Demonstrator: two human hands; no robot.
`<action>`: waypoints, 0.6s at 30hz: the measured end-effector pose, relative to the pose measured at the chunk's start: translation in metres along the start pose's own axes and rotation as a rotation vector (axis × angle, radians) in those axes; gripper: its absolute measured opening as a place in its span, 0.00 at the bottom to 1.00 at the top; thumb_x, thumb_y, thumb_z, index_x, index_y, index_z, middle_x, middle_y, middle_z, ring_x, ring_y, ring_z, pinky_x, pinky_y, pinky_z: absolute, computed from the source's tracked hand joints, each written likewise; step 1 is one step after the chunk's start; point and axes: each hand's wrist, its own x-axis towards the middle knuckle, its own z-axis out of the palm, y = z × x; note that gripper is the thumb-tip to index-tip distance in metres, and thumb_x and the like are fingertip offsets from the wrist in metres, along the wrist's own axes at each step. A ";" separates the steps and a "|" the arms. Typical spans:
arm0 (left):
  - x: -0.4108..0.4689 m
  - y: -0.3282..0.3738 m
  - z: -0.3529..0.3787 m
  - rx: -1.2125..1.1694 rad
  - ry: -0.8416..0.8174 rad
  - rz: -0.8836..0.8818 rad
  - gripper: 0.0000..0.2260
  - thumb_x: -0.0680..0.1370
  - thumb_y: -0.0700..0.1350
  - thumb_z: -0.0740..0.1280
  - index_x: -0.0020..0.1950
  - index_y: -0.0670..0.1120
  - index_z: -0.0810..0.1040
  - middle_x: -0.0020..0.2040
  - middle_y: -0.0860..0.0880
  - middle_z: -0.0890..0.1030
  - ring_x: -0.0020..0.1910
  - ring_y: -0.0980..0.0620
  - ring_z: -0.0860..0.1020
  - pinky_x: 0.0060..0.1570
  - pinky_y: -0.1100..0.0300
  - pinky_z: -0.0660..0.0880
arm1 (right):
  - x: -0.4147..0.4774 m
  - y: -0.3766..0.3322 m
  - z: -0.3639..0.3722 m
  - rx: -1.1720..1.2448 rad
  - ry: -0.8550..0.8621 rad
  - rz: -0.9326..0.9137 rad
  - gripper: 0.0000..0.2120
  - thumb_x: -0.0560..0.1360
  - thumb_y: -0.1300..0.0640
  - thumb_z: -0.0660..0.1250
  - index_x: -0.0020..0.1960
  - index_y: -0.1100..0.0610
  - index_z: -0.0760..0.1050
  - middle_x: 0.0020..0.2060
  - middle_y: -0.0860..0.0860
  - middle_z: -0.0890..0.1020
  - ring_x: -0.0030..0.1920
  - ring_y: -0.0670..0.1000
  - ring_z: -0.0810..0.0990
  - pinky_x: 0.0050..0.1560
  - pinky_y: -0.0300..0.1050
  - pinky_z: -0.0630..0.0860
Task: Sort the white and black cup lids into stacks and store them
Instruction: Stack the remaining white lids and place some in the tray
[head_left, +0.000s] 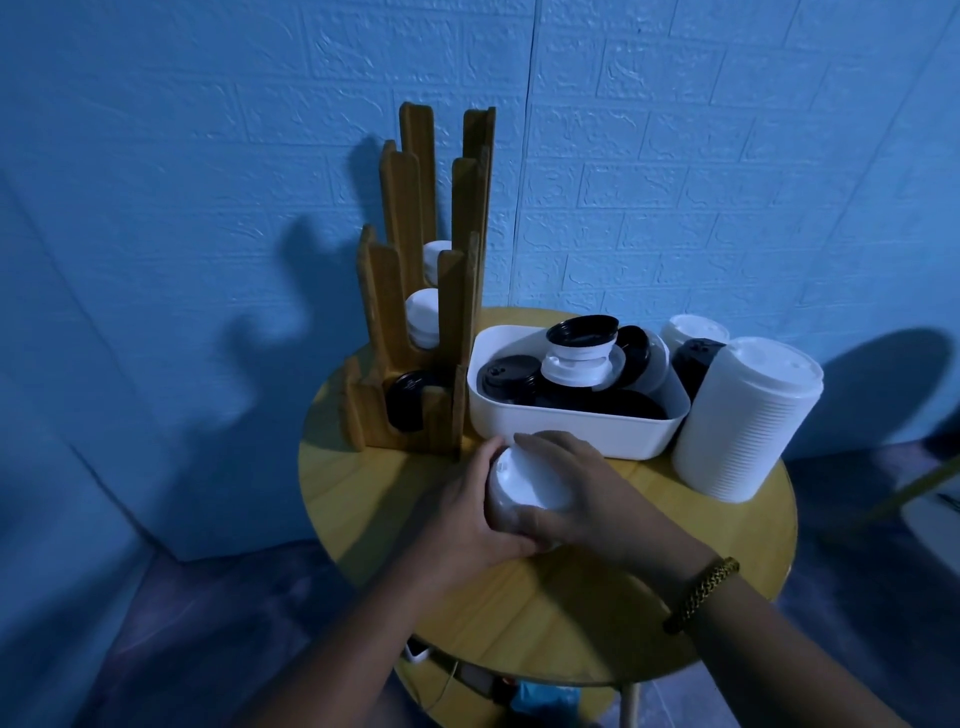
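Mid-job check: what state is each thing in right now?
Left hand: gripping small white lid stack.
Right hand: gripping same stack.
White bin: holding unsorted lids.
Wooden holder: black lids in front slot, white lids in two behind.
Tall white stack: standing on table, right of bin.

Head-worn view, forward and down, close over a round table (675, 597).
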 end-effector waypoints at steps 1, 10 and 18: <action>0.001 0.000 0.000 0.002 0.000 0.003 0.51 0.65 0.63 0.80 0.78 0.67 0.51 0.74 0.59 0.66 0.70 0.56 0.67 0.64 0.52 0.75 | 0.002 0.000 -0.003 0.009 -0.031 -0.007 0.39 0.71 0.38 0.73 0.76 0.45 0.62 0.70 0.39 0.66 0.67 0.42 0.65 0.69 0.48 0.69; 0.001 0.001 0.001 0.033 -0.011 0.000 0.50 0.66 0.61 0.80 0.80 0.64 0.52 0.71 0.60 0.65 0.69 0.56 0.66 0.63 0.55 0.74 | 0.008 -0.001 0.000 -0.161 -0.013 -0.028 0.39 0.70 0.34 0.71 0.76 0.44 0.62 0.69 0.41 0.67 0.65 0.44 0.65 0.66 0.48 0.68; 0.002 -0.003 0.002 0.050 -0.011 0.011 0.46 0.68 0.59 0.79 0.79 0.66 0.55 0.72 0.60 0.67 0.67 0.59 0.67 0.64 0.53 0.75 | 0.003 0.005 0.006 -0.072 0.014 -0.040 0.39 0.71 0.34 0.71 0.76 0.45 0.61 0.71 0.40 0.66 0.67 0.45 0.66 0.68 0.49 0.68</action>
